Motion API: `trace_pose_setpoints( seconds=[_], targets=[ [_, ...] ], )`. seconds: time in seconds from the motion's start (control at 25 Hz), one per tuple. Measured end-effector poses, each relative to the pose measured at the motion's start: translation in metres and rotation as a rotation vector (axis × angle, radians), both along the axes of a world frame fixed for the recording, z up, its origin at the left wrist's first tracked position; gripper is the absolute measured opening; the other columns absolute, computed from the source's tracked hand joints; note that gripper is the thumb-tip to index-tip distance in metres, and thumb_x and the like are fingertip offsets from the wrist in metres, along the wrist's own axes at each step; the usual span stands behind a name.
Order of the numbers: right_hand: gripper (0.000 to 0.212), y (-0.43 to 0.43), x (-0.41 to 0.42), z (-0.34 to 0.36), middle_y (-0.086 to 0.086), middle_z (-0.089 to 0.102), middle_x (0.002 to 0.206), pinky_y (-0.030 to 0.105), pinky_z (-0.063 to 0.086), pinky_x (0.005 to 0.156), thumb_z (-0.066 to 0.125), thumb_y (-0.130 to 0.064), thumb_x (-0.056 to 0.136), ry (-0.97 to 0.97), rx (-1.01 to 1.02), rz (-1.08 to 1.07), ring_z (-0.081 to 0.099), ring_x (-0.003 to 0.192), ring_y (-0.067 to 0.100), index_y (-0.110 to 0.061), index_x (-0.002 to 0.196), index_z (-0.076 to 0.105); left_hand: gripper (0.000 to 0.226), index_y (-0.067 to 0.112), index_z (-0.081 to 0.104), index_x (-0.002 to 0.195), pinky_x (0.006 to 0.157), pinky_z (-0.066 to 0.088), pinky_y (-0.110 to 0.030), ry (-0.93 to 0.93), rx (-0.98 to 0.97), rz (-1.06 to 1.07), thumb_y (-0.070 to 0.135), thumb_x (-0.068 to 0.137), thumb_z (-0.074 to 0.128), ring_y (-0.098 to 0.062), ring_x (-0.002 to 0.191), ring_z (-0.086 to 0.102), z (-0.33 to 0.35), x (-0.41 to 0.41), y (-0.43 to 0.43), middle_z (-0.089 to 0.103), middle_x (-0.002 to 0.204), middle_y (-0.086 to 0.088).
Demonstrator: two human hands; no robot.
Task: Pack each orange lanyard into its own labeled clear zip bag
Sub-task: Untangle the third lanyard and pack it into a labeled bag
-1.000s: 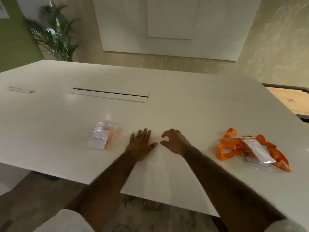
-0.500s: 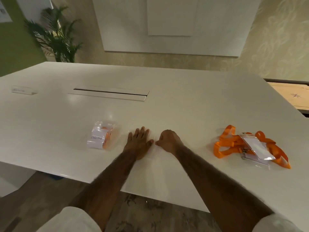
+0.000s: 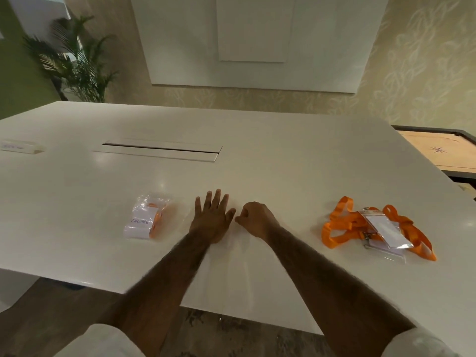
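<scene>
A loose orange lanyard (image 3: 340, 228) lies in a heap at the right of the white table (image 3: 257, 130), with clear bags (image 3: 386, 229) on top of it. At the left sits a packed bag (image 3: 144, 220) labelled "CHROME". Between them, the left hand (image 3: 212, 219) lies flat with its fingers spread. The right hand (image 3: 256, 219), just beside it, is curled with the thumb to the forefinger; I cannot tell if it pinches anything.

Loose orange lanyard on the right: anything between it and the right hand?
Nothing visible does: only bare table separates the right hand from the loose orange lanyard. A clear sleeve lies on top of the lanyard itself.
</scene>
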State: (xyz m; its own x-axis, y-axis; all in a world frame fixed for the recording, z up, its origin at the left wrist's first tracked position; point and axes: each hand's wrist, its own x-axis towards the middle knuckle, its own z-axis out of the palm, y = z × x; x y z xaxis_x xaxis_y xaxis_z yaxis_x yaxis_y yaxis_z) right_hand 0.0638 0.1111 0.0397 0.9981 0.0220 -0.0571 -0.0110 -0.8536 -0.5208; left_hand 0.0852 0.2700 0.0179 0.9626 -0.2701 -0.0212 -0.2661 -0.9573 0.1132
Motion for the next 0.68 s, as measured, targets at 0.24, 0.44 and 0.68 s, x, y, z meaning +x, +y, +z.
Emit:
trace_pose_setpoints(
  seconds=[0.24, 0.44, 0.68],
  targets=[
    [0.025, -0.062, -0.003, 0.027, -0.004, 0.06, 0.081, 0.028, 0.043, 0.063, 0.059, -0.033, 0.095, -0.031, -0.042, -0.109, 0.059, 0.08, 0.017, -0.017, 0.076, 0.059, 0.063, 0.023, 0.006, 0.161, 0.124, -0.003, -0.052, -0.081, -0.092, -0.193, 0.052, 0.106, 0.009, -0.025, 0.156, -0.006, 0.028, 0.015, -0.065, -0.003, 0.169, -0.004],
    [0.024, -0.149, -0.025, 0.043, 0.007, 0.069, 0.1, 0.031, 0.045, 0.068, 0.06, -0.032, 0.094, -0.109, -0.108, -0.287, 0.065, 0.092, 0.024, -0.011, 0.095, 0.068, 0.061, 0.023, 0.012, 0.161, 0.125, -0.001, -0.049, -0.024, -0.195, -0.359, 0.051, 0.107, 0.013, -0.023, 0.156, -0.001, 0.037, 0.005, -0.148, 0.004, 0.169, -0.003],
    [0.027, -0.273, -0.068, 0.047, 0.003, 0.066, 0.106, 0.029, 0.053, 0.066, 0.072, -0.042, 0.086, -0.092, -0.091, -0.475, 0.061, 0.083, 0.016, -0.019, 0.099, 0.064, 0.058, 0.016, 0.032, 0.156, 0.122, 0.021, -0.042, -0.01, -0.298, -0.474, 0.047, 0.107, 0.027, -0.024, 0.151, 0.025, 0.045, -0.022, -0.245, 0.031, 0.163, -0.008]
  ],
)
